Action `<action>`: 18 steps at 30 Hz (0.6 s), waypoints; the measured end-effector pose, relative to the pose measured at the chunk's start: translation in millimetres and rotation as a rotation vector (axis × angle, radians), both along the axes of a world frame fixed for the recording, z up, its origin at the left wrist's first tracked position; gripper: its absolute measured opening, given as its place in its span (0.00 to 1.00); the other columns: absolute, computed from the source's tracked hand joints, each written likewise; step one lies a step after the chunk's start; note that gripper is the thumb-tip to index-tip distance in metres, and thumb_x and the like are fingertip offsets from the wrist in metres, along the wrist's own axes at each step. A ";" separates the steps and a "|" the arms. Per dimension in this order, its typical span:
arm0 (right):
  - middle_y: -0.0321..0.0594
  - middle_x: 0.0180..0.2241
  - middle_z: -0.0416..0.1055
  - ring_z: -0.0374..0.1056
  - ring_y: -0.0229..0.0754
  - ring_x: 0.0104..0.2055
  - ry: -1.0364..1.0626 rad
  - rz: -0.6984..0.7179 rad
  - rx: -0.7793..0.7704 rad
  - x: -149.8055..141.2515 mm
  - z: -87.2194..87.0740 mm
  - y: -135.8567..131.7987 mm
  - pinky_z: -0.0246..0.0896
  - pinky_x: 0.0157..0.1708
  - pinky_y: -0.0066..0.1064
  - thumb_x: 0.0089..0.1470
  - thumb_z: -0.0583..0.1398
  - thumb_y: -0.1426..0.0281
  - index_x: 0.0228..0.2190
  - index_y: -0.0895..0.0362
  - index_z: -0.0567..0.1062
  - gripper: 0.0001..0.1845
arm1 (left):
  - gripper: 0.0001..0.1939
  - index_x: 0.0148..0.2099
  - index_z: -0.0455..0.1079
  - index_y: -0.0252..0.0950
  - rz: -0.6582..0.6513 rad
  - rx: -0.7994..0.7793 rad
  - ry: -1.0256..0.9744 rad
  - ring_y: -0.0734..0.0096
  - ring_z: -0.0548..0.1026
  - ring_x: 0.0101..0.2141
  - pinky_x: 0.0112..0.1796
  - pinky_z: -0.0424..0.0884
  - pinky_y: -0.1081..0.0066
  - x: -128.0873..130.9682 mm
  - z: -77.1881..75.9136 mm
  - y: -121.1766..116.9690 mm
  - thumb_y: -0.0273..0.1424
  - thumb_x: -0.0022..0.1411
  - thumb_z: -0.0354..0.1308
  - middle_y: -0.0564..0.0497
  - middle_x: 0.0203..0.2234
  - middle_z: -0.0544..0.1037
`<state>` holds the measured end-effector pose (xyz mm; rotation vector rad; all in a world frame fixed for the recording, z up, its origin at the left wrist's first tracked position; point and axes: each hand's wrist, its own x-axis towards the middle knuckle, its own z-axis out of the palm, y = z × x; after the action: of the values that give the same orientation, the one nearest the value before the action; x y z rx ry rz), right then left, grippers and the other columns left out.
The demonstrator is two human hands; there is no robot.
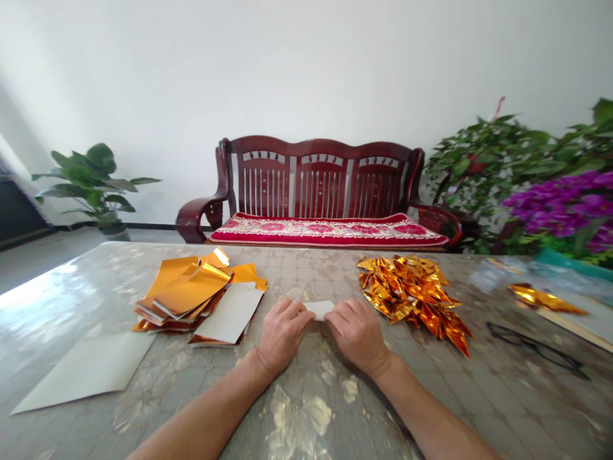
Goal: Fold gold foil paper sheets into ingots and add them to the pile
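Note:
My left hand (282,335) and my right hand (357,335) meet at the middle of the table, fingertips on a small folded piece of white-backed paper (319,309). Much of that piece is hidden by my fingers. To the left lies a loose stack of gold foil sheets (184,294), with a white-backed sheet (230,313) on its near right side. A larger white sheet (83,370) lies further left. A heap of folded gold foil pieces (412,297) sits to the right of my right hand.
The glossy mottled tabletop (306,275) also holds black-framed eyeglasses (536,345) and a folded gold foil piece (546,298) at right. Beyond its far edge stand a dark red wooden bench (320,179) with a red cushion, and potted plants on both sides.

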<state>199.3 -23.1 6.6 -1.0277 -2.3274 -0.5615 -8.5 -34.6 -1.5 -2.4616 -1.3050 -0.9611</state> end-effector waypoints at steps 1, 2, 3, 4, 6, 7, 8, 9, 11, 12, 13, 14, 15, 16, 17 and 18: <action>0.41 0.29 0.71 0.61 0.45 0.37 -0.021 -0.001 -0.043 -0.7 -1.1 1.0 0.50 0.37 0.37 0.64 0.56 0.70 0.30 0.54 0.76 0.12 | 0.12 0.39 0.75 0.40 0.011 -0.038 0.039 0.65 0.68 0.36 0.37 0.64 0.67 0.4 -0.1 -0.4 0.30 0.70 0.50 0.49 0.32 0.76; 0.41 0.30 0.71 0.61 0.44 0.36 -0.041 0.006 -0.077 -1.2 -2.6 2.0 0.50 0.37 0.36 0.64 0.56 0.71 0.29 0.54 0.75 0.12 | 0.12 0.37 0.74 0.40 0.023 -0.073 0.075 0.64 0.68 0.36 0.37 0.64 0.66 0.8 -0.4 -0.9 0.30 0.70 0.50 0.48 0.32 0.75; 0.41 0.30 0.71 0.61 0.44 0.36 -0.059 0.016 -0.103 -1.4 -4.4 3.1 0.51 0.37 0.36 0.63 0.56 0.71 0.29 0.55 0.75 0.11 | 0.13 0.35 0.74 0.40 0.032 -0.101 0.107 0.64 0.68 0.36 0.37 0.64 0.66 1.2 -0.8 -1.6 0.29 0.70 0.50 0.48 0.32 0.75; 0.41 0.31 0.71 0.62 0.44 0.37 -0.076 0.024 -0.126 -1.4 -6.3 4.1 0.51 0.37 0.36 0.63 0.56 0.71 0.29 0.55 0.75 0.11 | 0.13 0.34 0.73 0.39 0.038 -0.125 0.133 0.63 0.68 0.36 0.37 0.64 0.65 1.6 -1.3 -2.2 0.29 0.69 0.50 0.48 0.32 0.75; 0.41 0.31 0.72 0.62 0.44 0.37 -0.096 0.029 -0.172 -0.8 -10.1 6.0 0.51 0.37 0.35 0.62 0.57 0.72 0.29 0.55 0.74 0.10 | 0.13 0.34 0.72 0.38 0.042 -0.163 0.165 0.62 0.69 0.37 0.38 0.64 0.65 2.1 -2.8 -3.0 0.28 0.69 0.49 0.47 0.32 0.74; 0.41 0.32 0.72 0.63 0.43 0.37 -0.096 0.029 -0.200 -0.2 -11.8 6.8 0.52 0.37 0.35 0.62 0.57 0.72 0.29 0.55 0.74 0.09 | 0.13 0.34 0.72 0.38 0.043 -0.183 0.171 0.62 0.69 0.37 0.38 0.64 0.65 2.2 -3.7 -3.1 0.28 0.69 0.49 0.47 0.32 0.75; 0.40 0.32 0.72 0.63 0.43 0.37 -0.090 0.033 -0.231 0.5 -13.3 7.6 0.52 0.37 0.34 0.62 0.58 0.72 0.30 0.55 0.75 0.09 | 0.13 0.34 0.72 0.38 0.045 -0.206 0.171 0.62 0.69 0.37 0.38 0.64 0.65 2.3 -4.6 -2.9 0.28 0.69 0.48 0.47 0.32 0.75; 0.40 0.32 0.72 0.64 0.43 0.37 -0.075 0.040 -0.261 1.3 -14.5 8.4 0.53 0.38 0.34 0.62 0.58 0.72 0.31 0.55 0.75 0.09 | 0.14 0.34 0.73 0.38 0.047 -0.231 0.165 0.63 0.70 0.37 0.38 0.64 0.65 2.1 -5.5 -2.3 0.28 0.69 0.48 0.47 0.32 0.75; 0.39 0.33 0.72 0.65 0.42 0.38 -0.029 0.056 -0.312 3.3 -16.1 10.0 0.55 0.38 0.33 0.63 0.57 0.72 0.32 0.55 0.76 0.08 | 0.14 0.34 0.74 0.38 0.051 -0.284 0.143 0.64 0.71 0.37 0.39 0.64 0.66 1.6 -7.2 -0.7 0.29 0.69 0.49 0.47 0.32 0.76; 0.39 0.33 0.72 0.66 0.42 0.39 -0.006 0.063 -0.331 4.4 -16.6 10.7 0.55 0.38 0.33 0.63 0.57 0.73 0.33 0.55 0.76 0.08 | 0.14 0.34 0.74 0.38 0.055 -0.308 0.131 0.64 0.71 0.37 0.39 0.64 0.67 1.2 -7.8 0.3 0.30 0.70 0.50 0.48 0.32 0.76; 0.38 0.33 0.73 0.66 0.42 0.39 0.011 0.069 -0.343 5.4 -16.9 11.3 0.56 0.38 0.32 0.63 0.57 0.73 0.33 0.54 0.77 0.08 | 0.13 0.35 0.74 0.38 0.060 -0.327 0.119 0.64 0.72 0.37 0.39 0.65 0.67 0.8 -8.2 1.3 0.31 0.70 0.50 0.48 0.32 0.76; 0.38 0.33 0.73 0.66 0.42 0.39 0.020 0.073 -0.351 6.4 -17.0 11.8 0.56 0.38 0.32 0.63 0.57 0.73 0.33 0.54 0.77 0.08 | 0.13 0.35 0.74 0.38 0.067 -0.344 0.110 0.64 0.72 0.38 0.39 0.65 0.68 0.4 -8.4 2.2 0.31 0.69 0.51 0.49 0.32 0.77; 0.37 0.33 0.72 0.66 0.42 0.39 0.023 0.072 -0.356 7.2 -17.1 12.2 0.56 0.38 0.32 0.62 0.58 0.73 0.33 0.54 0.77 0.08 | 0.13 0.34 0.75 0.38 0.075 -0.357 0.104 0.64 0.73 0.38 0.39 0.65 0.68 0.2 -8.3 2.9 0.32 0.69 0.52 0.49 0.32 0.77; 0.37 0.33 0.72 0.66 0.42 0.39 0.025 0.067 -0.360 7.9 -17.1 12.5 0.56 0.38 0.32 0.62 0.58 0.73 0.33 0.54 0.76 0.08 | 0.12 0.34 0.75 0.38 0.086 -0.366 0.101 0.64 0.73 0.38 0.39 0.64 0.68 0.1 -7.9 3.4 0.32 0.69 0.52 0.49 0.32 0.77; 0.37 0.33 0.72 0.65 0.42 0.38 0.027 0.060 -0.362 8.4 -17.1 12.8 0.56 0.38 0.32 0.62 0.58 0.73 0.33 0.54 0.76 0.07 | 0.12 0.34 0.75 0.38 0.098 -0.374 0.099 0.64 0.73 0.38 0.40 0.64 0.68 0.3 -7.3 3.7 0.33 0.69 0.52 0.49 0.33 0.77; 0.37 0.33 0.72 0.65 0.42 0.38 0.032 0.052 -0.364 8.7 -17.1 13.0 0.56 0.38 0.32 0.63 0.58 0.72 0.33 0.54 0.76 0.07 | 0.12 0.34 0.75 0.38 0.112 -0.382 0.100 0.64 0.74 0.38 0.40 0.64 0.68 0.6 -6.3 3.8 0.33 0.69 0.52 0.49 0.33 0.78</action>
<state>208.0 -10.1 -10.6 -1.1202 -2.4740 -0.0985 -7.9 -30.7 -7.9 -2.6261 -1.7043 -0.5980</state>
